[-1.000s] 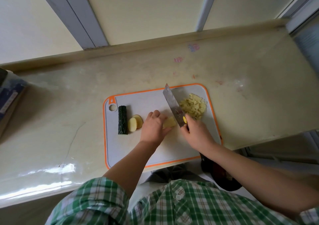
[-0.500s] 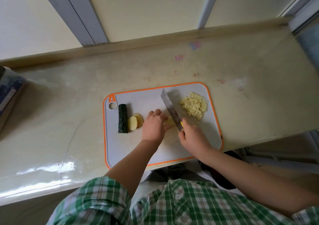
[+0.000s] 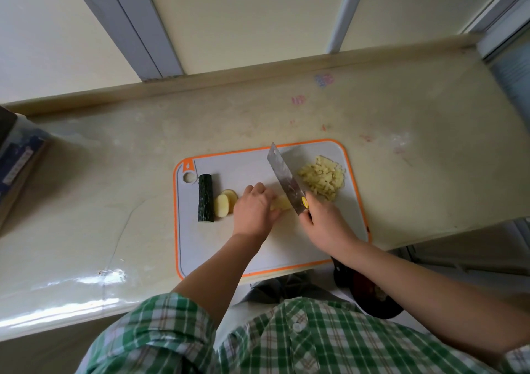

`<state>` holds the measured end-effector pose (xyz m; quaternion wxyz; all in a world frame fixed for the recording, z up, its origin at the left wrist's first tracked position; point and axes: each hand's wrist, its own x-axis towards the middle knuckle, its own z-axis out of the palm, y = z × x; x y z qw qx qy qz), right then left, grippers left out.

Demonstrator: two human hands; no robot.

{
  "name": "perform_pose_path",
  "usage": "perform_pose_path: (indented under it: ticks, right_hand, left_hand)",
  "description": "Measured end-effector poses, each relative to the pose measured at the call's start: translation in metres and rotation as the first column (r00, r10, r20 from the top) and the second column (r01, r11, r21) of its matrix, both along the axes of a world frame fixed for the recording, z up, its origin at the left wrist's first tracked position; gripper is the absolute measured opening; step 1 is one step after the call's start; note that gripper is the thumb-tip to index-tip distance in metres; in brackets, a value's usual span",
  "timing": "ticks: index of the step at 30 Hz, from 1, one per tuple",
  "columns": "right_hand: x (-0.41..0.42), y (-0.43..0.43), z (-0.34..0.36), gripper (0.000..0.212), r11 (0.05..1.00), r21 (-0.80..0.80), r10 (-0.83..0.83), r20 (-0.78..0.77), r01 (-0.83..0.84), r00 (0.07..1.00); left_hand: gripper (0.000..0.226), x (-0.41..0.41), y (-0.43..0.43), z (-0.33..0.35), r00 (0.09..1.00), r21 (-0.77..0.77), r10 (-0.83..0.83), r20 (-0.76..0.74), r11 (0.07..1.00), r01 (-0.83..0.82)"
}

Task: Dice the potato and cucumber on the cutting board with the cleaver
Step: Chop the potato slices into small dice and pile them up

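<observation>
- The cutting board (image 3: 206, 247), grey with an orange rim, lies at the centre of the frame on a pale counter (image 3: 114, 173), its near edge at the counter's front edge.
- The right hand (image 3: 324, 224), right of centre, has its fingers wrapped tight round the handle of the cleaver (image 3: 285, 180). The handle itself is hidden in the fist, apart from a yellow spot at the blade's heel.
- The blade slants from that hand up and left toward the board's far edge, its broad side turned up to the camera.
- The left hand (image 3: 253, 211), at mid-frame, is palm down with its fingers curled over a potato piece (image 3: 282, 203) and holds it on the board.
- The potato piece pokes out to the right of the left fingers and meets the cleaver's lower edge near the heel, so it sits between the two hands.
- Whether the edge is into the potato or only against it cannot be told.
- A heap of diced potato (image 3: 322, 177) lies right of the blade, in the board's upper right part.
- Two potato slices (image 3: 222, 206) overlap just left of the left hand.
- The cucumber (image 3: 206, 198), a dark green uncut length, lies just left of the slices, pointing up and down the frame, near the board's hanging hole.
- A green plaid shirt (image 3: 286, 345) fills the bottom of the frame.
</observation>
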<state>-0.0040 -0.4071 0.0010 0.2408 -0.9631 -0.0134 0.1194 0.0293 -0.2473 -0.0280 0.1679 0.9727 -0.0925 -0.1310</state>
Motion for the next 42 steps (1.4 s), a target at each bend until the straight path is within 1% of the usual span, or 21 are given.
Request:
perform_pose_path:
  ticks: [8, 11, 14, 16, 19, 21, 23, 25, 29, 34, 39, 42]
  right_hand:
    - [-0.009, 0.006, -0.009, 0.024, 1.000, -0.019, -0.025, -0.070, 0.024, 0.997]
    - [-0.011, 0.008, -0.010, 0.019, 0.999, -0.022, -0.037, -0.071, 0.035, 0.997]
    - [-0.011, 0.009, -0.013, 0.021, 0.999, -0.035, -0.032, -0.069, 0.029, 0.997]
    - [-0.008, 0.009, -0.013, 0.021, 1.000, -0.014, -0.027, -0.062, 0.027, 0.998]
    - [-0.001, 0.007, -0.009, 0.020, 0.999, 0.003, -0.044, -0.043, 0.044, 0.998]
    - [0.003, 0.006, -0.003, 0.017, 0.998, 0.012, -0.054, -0.024, 0.054, 0.998]
    - [0.005, 0.006, 0.003, 0.014, 0.999, 0.014, -0.028, -0.016, 0.028, 0.999]
    - [0.003, 0.006, 0.006, 0.016, 1.000, 0.011, 0.011, -0.023, -0.011, 1.000]
    - [-0.004, 0.010, 0.005, 0.013, 0.999, -0.016, 0.040, -0.078, -0.041, 0.996]
    - [-0.009, 0.010, -0.002, 0.018, 1.000, -0.021, 0.004, -0.085, -0.006, 0.996]
    - [-0.013, 0.013, -0.010, 0.030, 0.999, -0.042, 0.009, -0.097, -0.013, 0.995]
    - [-0.011, 0.014, -0.012, 0.030, 1.000, -0.028, 0.010, -0.076, -0.012, 0.997]
  left_hand:
    - [0.032, 0.001, -0.002, -0.001, 1.000, -0.019, 0.017, -0.019, 1.000, -0.017]
    - [0.032, 0.002, -0.002, -0.001, 0.999, -0.027, 0.023, -0.029, 0.999, -0.024]
    - [0.032, 0.002, -0.002, -0.002, 0.999, -0.023, 0.018, -0.033, 1.000, -0.019]
    - [0.032, 0.002, -0.001, -0.002, 0.999, -0.018, 0.012, -0.033, 1.000, -0.013]
    - [0.035, 0.003, 0.001, -0.003, 1.000, -0.010, -0.009, -0.016, 1.000, 0.009]
    - [0.039, 0.002, 0.004, -0.004, 1.000, -0.013, -0.014, -0.005, 1.000, 0.014]
    - [0.039, 0.000, 0.006, -0.005, 1.000, 0.001, -0.010, 0.006, 1.000, 0.010]
    - [0.035, -0.001, 0.006, -0.006, 1.000, 0.017, -0.003, 0.013, 1.000, 0.002]
    - [0.030, 0.000, 0.003, -0.005, 1.000, 0.024, -0.002, 0.013, 1.000, 0.001]
    - [0.031, 0.001, 0.003, -0.004, 1.000, 0.013, 0.003, -0.002, 1.000, -0.003]
    - [0.030, 0.000, 0.002, -0.003, 1.000, 0.002, 0.020, -0.010, 1.000, -0.020]
    - [0.030, 0.000, 0.002, -0.002, 1.000, -0.001, 0.021, -0.011, 1.000, -0.021]
